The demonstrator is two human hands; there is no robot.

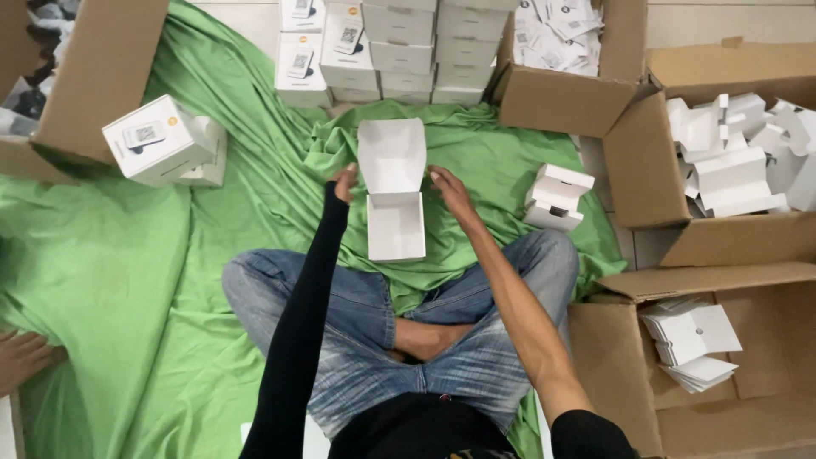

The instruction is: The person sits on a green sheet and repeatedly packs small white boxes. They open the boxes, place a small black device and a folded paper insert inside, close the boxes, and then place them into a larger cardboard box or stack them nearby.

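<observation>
Item: open white carton (393, 204), lid flap up, on green cloth (110, 280) betw. seated person's knees, approx. centre frame.
- Long axis: runs 12–6 o'clock; lid end at 12, tray end at 6, toward the crossed legs.
- Left hand (343, 182): at carton's 9 o'clock edge, near the lid hinge, fingers curled onto the side wall; looks like a light pinch, not a full wrap. Black sleeve.
- Right hand (448, 189): at 3 o'clock edge, same height, fingertips touching or just beside the wall; contact can't be told for sure. Bare forearm.
- Both hands abt. equally near; carton lies betw. them, square to the body.

Surroundings:
- Stack of closed white printed boxes (399, 47) at 12 o'clock.
- Two loose boxes (161, 140) at 10 o'clock, beside brown carton (102, 68).
- Small folded white insert (555, 197) at 3 o'clock, just beyond right hand.
- Brown cartons w/ flat white blanks (693, 340) at 4 o'clock; formed inserts (731, 157) at 2 o'clock.
- Another person's foot or hand (24, 355) at 8 o'clock edge, can't tell which.
</observation>
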